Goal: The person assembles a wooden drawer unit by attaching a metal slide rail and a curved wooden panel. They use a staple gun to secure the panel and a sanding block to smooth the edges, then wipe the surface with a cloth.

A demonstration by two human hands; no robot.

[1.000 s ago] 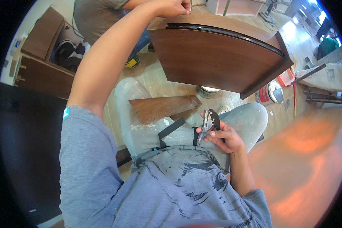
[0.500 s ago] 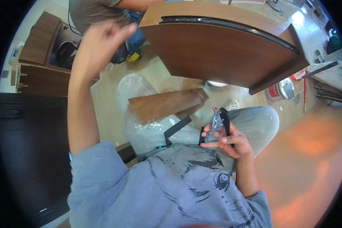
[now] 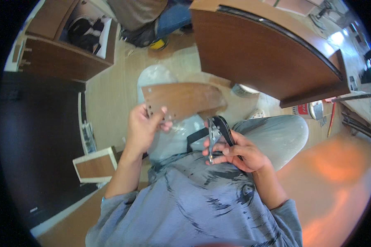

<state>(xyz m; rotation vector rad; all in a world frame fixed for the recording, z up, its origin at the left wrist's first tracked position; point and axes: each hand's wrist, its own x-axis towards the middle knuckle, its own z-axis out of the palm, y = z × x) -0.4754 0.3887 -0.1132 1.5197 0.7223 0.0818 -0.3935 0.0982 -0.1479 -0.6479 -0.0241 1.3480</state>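
Note:
A brown wood-grain sheet (image 3: 181, 96) lies across my lap, with several dark holes along its left end. My left hand (image 3: 143, 128) is closed at that near left corner, its thumb over the sheet's face and its other fingers partly hidden. In my right hand (image 3: 245, 151) is a black-and-silver plier-type hand tool (image 3: 217, 133), held upright with its black handle against my palm. Its exact kind is hard to make out. A flat black strip (image 3: 197, 136) shows on my lap between the sheet and the tool.
Ahead stands a large brown panel (image 3: 264, 57) with a black-edged top. A white-and-red can (image 3: 307, 110) and another can (image 3: 245, 90) sit on the floor near it. Another person's leg (image 3: 173, 20) is beyond. Brown cabinets (image 3: 62, 59) and a black panel (image 3: 41, 144) are on the left.
My left hand has come down from high on the left to the brown sheet's corner. The sheet's left end has lifted and now shows holes. My right hand has shifted slightly left, still holding the tool.

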